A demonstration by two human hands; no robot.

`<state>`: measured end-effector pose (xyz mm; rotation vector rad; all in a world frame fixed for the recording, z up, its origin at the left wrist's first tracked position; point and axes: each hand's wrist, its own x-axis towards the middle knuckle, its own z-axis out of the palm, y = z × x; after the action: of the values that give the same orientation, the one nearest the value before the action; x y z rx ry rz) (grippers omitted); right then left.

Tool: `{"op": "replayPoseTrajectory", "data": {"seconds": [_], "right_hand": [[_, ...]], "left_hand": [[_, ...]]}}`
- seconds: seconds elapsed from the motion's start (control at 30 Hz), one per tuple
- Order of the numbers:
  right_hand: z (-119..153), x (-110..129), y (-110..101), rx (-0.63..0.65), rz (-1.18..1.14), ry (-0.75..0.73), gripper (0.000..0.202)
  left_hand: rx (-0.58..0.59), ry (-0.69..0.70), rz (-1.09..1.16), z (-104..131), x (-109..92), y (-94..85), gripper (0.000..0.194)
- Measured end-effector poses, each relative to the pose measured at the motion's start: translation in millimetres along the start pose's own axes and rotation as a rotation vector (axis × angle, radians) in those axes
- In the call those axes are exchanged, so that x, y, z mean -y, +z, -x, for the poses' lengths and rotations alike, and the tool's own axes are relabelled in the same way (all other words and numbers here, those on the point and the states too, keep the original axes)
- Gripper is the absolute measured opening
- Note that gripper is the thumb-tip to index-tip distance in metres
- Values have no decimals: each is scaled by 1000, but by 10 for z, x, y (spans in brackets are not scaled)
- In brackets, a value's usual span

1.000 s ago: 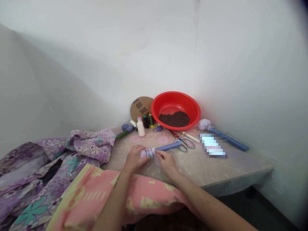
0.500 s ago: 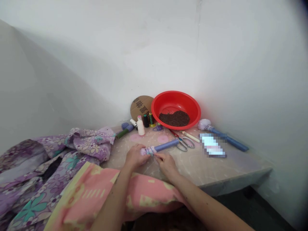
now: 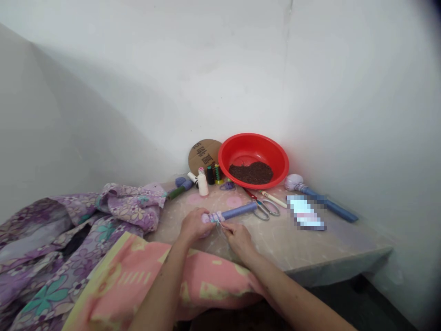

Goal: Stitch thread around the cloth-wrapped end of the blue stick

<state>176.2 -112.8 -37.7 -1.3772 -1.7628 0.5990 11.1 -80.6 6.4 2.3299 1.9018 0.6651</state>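
My left hand point(image 3: 194, 226) is closed around the wrapped left end of a blue stick point(image 3: 239, 211), where pale pink and white material is wound. The stick points right over the table, its far end by the scissors point(image 3: 266, 208). Just right of the wrapping, my right hand point(image 3: 237, 235) pinches a thin pale strand point(image 3: 221, 223) that runs to the wound part. What lies inside my left palm is hidden.
Behind stand a red basin point(image 3: 253, 138) with dark grains, a cardboard disc point(image 3: 200, 158) and thread spools point(image 3: 203, 184). A second blue stick point(image 3: 332, 208) and a blurred bright object point(image 3: 305, 213) lie right. Flowered cloth point(image 3: 131, 207) and pink fabric point(image 3: 148, 271) cover the left and front.
My right hand has drawn slightly away from the wrapping, and a short length of pale strand now shows. My left hand keeps its hold. The view has tilted slightly.
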Motion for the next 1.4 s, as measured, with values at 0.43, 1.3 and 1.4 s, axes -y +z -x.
{"op": "replayPoseTrajectory", "data": {"seconds": [0.43,1.3,1.4], "right_hand": [[-17,4,17,-20,39,-33,30],[-25,38,75,-29,278,-42,30],[-28,29,95,-43,276,-31,29]], "left_hand": [[-28,28,-55,21,21,25,39],[3,-29,-169,72,-106,-46,39],[9,-40,-154,60,-98,-40,39]]}}
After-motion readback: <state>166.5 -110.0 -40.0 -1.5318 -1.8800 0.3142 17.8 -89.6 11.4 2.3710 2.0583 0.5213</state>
